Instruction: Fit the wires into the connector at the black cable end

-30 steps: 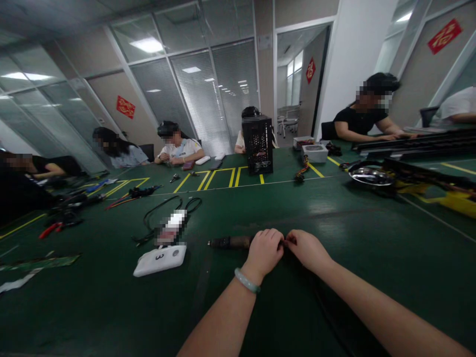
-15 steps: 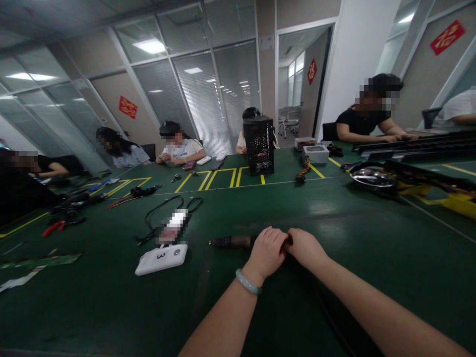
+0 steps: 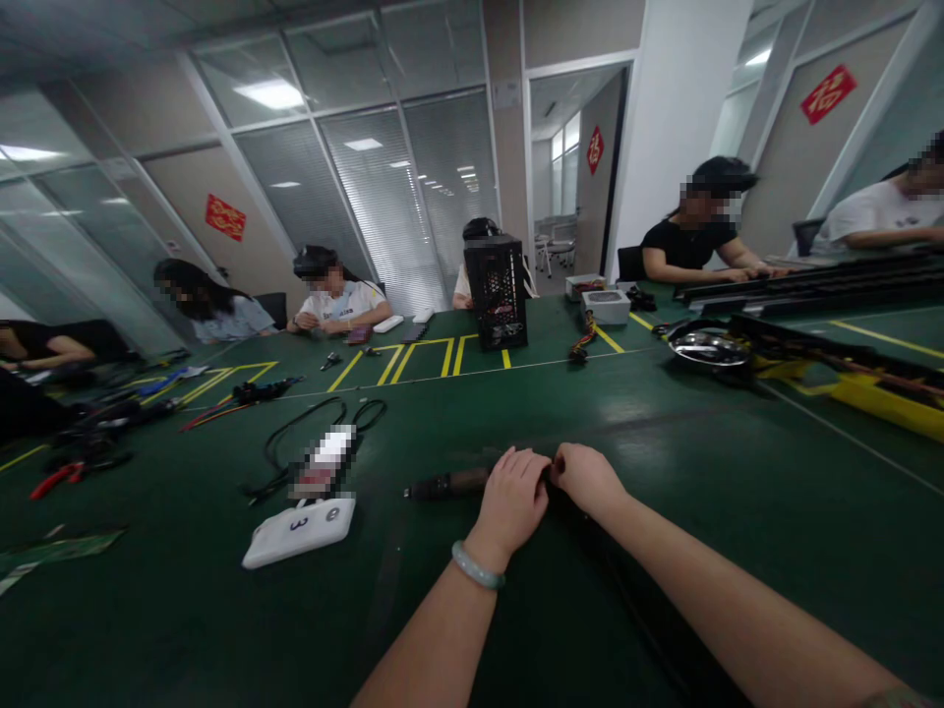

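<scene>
Green bench mat (image 3: pixel 700 580) fills the lower frame, and near its centre the person's two bare hands sit close together, knuckles almost touching. The left hand (image 3: pixel 512 503), with a pale green jade bangle (image 3: pixel 477 565) at its wrist, is curled, its fingers folded inward; the right hand (image 3: pixel 586 479) curls toward it in the same way. Neither hand is spread open, but the fingers hide what lies between them, so whether either has firm hold of anything cannot be told. A dark brown cylindrical tool handle with a black tip (image 3: pixel 446 484) lies just left of the hands, its right end reaching the left hand. Farther left sit a white rectangular box marked "3" (image 3: pixel 299 532) and a loose loop of black cable (image 3: pixel 310 433). Up at the far side of the bench, above centre, stands a black mesh computer case (image 3: pixel 498 293).
</scene>
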